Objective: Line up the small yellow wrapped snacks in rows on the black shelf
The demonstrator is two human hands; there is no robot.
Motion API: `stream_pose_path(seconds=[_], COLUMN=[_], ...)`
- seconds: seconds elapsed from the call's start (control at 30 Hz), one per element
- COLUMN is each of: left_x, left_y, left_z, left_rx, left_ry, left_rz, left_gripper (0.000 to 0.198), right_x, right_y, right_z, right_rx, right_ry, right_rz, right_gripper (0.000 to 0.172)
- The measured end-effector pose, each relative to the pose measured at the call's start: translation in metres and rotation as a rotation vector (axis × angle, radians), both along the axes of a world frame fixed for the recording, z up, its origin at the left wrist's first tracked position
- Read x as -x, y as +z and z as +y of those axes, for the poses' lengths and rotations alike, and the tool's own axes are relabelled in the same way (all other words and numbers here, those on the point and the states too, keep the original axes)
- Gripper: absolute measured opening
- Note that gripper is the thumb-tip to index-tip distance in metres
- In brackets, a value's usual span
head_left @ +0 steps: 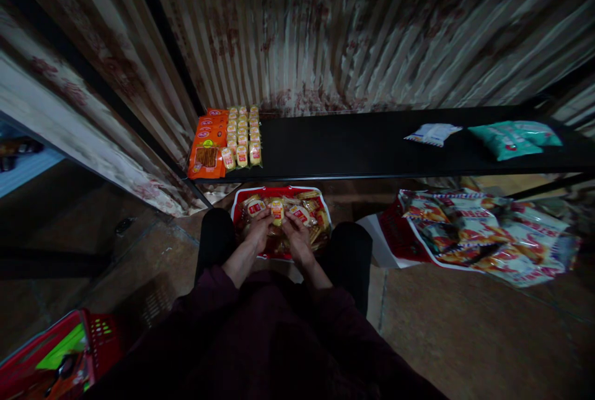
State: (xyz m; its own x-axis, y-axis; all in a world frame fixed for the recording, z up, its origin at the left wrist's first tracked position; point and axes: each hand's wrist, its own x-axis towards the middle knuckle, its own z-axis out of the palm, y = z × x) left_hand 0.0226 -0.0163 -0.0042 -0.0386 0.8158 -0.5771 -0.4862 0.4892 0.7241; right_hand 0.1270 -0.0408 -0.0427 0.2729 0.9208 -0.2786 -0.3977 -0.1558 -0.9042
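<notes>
Between my knees stands a red basket [235, 206] with a white rim, filled with wrapped snack cakes. Over it, my left hand [260, 226] and my right hand [296, 231] pinch one yellow packaged snack cake [277, 210] from both sides, its red-and-white label facing up. Other wrapped cakes [300, 214] lie loosely below and around my fingers. On the black shelf [334, 146] ahead, rows of similar small cakes [242, 138] stand beside orange snack packets [207, 146] at the left end.
At the shelf's right lie a white-blue packet [433, 134] and teal bags [511, 138]. A second red basket [404, 232], heaped with snack bags [478, 226], stands on the floor to my right. Another red basket [100, 344] is at lower left. Pleated curtain [316, 34] hangs behind the shelf.
</notes>
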Motion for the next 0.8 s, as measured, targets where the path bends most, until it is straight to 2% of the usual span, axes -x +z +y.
stream_pose_path(seconds=[0.27,0.43,0.63,0.8], left_x=[-0.002,-0.008,-0.013,-0.014], left_y=[-0.004,-0.003,-0.001,0.003], left_z=[0.002,0.001,0.002,0.001], left_rx=[-0.026,-0.045,-0.161,-0.143], left_ry=[0.029,0.05,0.07,0.054], left_rz=[0.098,0.214,0.292,0.345], left_gripper=[0.025,0.022,0.017,0.011], right_x=[0.002,0.004,0.003,0.004], right_y=[0.002,0.001,0.007,0.008], right_z=[0.001,0.0,0.0,-0.002], right_rx=[-0.008,-0.056,-0.123,-0.16], right_ry=[0.036,0.004,0.008,0.023], right_rz=[-0.033,-0.09,-0.284,-0.419], right_gripper=[0.055,0.051,0.045,0.042])
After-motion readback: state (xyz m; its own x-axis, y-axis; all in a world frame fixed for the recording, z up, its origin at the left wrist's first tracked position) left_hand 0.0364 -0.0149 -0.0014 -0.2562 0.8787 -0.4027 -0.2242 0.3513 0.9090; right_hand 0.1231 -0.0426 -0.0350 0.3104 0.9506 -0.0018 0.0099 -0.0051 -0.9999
